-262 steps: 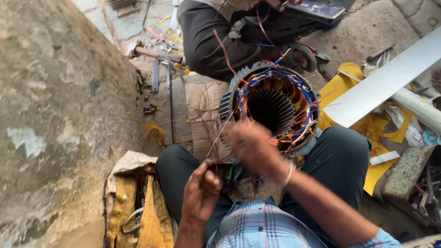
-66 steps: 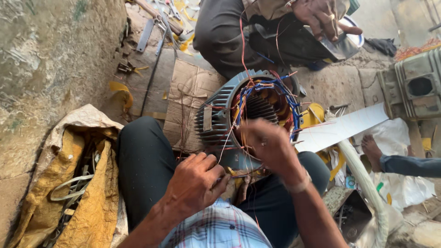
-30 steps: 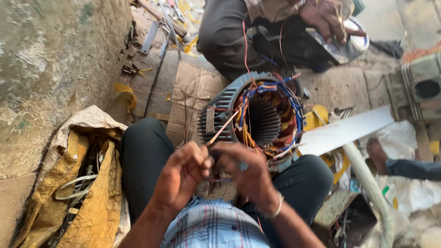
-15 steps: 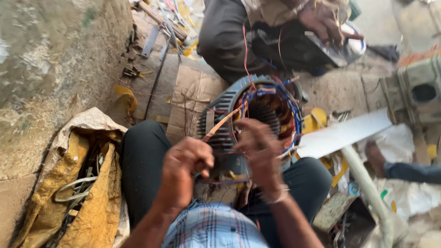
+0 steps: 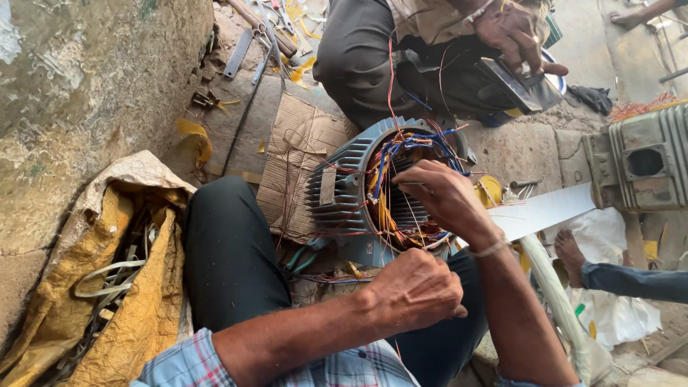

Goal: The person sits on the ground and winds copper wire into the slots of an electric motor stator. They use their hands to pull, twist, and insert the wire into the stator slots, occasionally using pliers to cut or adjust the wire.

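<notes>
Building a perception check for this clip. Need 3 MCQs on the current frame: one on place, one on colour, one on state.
1. Where is the right hand?
A. At the open mouth of the motor housing
B. On the yellow sack
C. On the wall

2. What colour is the finned housing?
A. Red
B. Blue-grey
C. White

3. How is the left hand held?
A. Flat and open
B. Closed in a fist
C. Pointing upward

Key: 1 A, its fingers pinch thin wires at the winding opening. 2 B, the ribbed shell is blue-grey. 3 B, its fingers are curled under, in front of the housing.
</notes>
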